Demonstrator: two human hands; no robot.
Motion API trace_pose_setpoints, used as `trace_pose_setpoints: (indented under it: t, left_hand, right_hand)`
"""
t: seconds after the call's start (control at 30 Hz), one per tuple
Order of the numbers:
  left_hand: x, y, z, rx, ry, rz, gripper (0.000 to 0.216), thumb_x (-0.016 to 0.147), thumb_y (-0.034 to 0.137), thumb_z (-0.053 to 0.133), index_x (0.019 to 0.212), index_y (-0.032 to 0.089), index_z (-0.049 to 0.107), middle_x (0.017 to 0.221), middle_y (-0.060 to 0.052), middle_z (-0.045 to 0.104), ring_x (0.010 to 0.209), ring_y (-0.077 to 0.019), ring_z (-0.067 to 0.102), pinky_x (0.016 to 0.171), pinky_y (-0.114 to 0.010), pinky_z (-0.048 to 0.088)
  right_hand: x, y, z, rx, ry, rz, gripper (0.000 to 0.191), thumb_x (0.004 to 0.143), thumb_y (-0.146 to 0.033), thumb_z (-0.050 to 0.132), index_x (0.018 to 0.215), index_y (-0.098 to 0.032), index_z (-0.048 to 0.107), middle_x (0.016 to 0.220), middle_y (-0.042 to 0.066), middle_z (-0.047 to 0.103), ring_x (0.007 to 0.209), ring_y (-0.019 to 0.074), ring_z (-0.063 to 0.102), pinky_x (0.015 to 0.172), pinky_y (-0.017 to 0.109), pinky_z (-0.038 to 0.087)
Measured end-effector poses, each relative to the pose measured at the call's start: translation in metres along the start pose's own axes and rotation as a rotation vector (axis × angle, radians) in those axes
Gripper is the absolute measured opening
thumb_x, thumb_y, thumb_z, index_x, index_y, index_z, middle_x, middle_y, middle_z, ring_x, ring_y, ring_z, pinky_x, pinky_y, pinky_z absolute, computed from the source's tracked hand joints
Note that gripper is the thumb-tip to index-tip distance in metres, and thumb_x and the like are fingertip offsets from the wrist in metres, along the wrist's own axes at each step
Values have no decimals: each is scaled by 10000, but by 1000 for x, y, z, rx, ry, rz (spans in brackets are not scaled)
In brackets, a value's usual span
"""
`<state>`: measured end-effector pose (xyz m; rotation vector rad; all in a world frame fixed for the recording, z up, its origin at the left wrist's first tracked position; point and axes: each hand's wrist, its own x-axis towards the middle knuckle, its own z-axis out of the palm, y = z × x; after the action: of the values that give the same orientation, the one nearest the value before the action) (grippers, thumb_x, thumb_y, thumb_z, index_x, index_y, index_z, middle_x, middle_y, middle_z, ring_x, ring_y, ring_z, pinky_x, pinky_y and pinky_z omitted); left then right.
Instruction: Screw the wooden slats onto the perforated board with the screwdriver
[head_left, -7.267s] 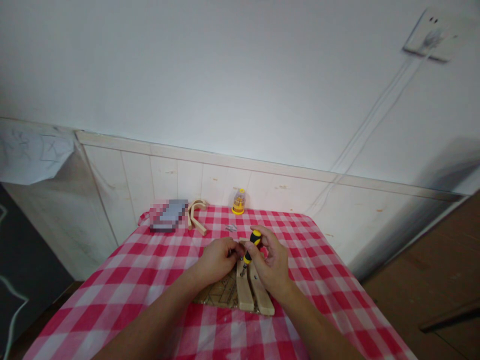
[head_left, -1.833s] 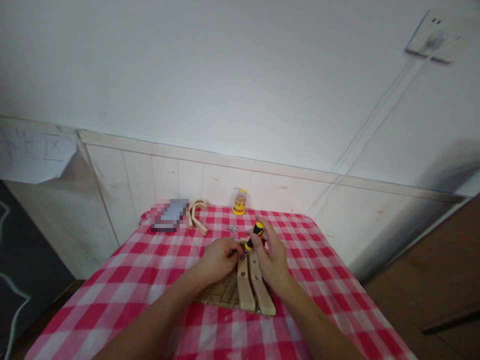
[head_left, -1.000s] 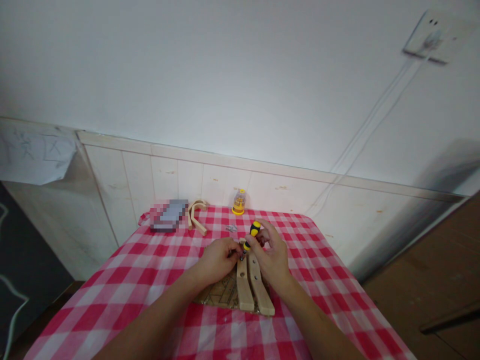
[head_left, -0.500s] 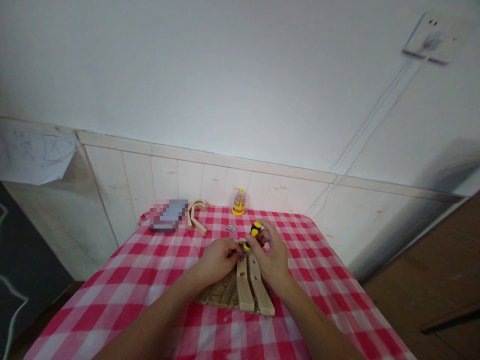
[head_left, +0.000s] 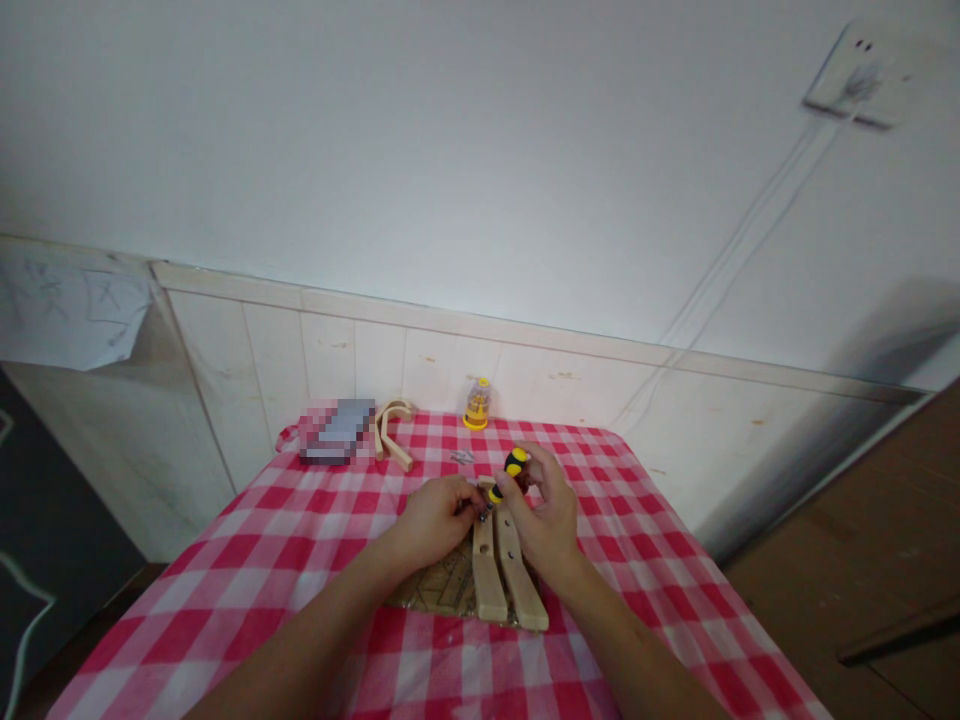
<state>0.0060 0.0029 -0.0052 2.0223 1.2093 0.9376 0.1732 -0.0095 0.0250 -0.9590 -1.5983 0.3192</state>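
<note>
My right hand [head_left: 551, 515] holds a yellow-and-black screwdriver [head_left: 515, 462], its handle leaning up to the right. The screwdriver's tip points down at the upper part of a pale wooden piece [head_left: 489, 585] with holes in it. Close to that tip, the fingers of my left hand [head_left: 439, 518] are pinched together around a small metal piece, apparently a screw, mostly hidden by the fingertips. A second, similar wooden piece [head_left: 523, 585] lies alongside on the right, beneath my right hand. Both rest on a brown, plastic-wrapped flat panel [head_left: 442, 588].
Small metal parts [head_left: 461, 457] lie beyond my hands. At the back stand a yellow-capped clear container [head_left: 477, 405] and curved wooden pieces [head_left: 394, 435], beside a blurred grey object [head_left: 341, 430]. A red-and-white checked cloth [head_left: 322, 540] covers the table, which meets the wall [head_left: 450, 365].
The screwdriver handle has tilted slightly to the right with my right hand. My left hand and the wooden pieces stay where they were.
</note>
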Motion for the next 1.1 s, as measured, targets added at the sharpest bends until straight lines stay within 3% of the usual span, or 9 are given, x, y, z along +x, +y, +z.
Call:
trace_pose_setpoints:
  t: [0.13, 0.43, 0.93, 1.1]
  left_hand:
    - [0, 2, -1, -11, -15, 7, 217, 804, 168, 517, 858, 189, 726, 929, -49, 767, 895, -220, 696, 798, -312, 517]
    - [2, 3, -2, 23, -34, -20, 258, 780, 141, 505, 878, 186, 740, 909, -49, 774, 867, -223, 701, 763, -303, 511]
    - [2, 2, -2, 47, -41, -22, 253, 798, 153, 521, 888, 190, 756, 922, -54, 772, 868, -220, 695, 762, -294, 499]
    - [1, 6, -3, 56, -46, -21, 239, 821, 170, 511, 869, 182, 745, 875, -52, 763, 816, -212, 688, 711, -287, 487]
  right_hand:
    - [-4, 3, -1, 23, 10, 6, 343, 881, -252, 627, 1218, -233, 563, 859, 15, 663, 715, 166, 639, 652, 290, 531]
    - [-8, -7, -2, 44, -54, -51, 358, 892, -234, 615, 1242, -232, 539, 760, -11, 618, 646, 153, 618, 604, 275, 511]
    - [-9, -9, -6, 71, -136, -75, 339, 919, -242, 586, 1255, -238, 542, 869, 35, 693, 721, 186, 683, 650, 303, 552]
    - [-11, -7, -7, 100, -167, -70, 361, 943, -272, 539, 1303, -240, 545, 974, 71, 734, 806, 215, 711, 738, 353, 580]
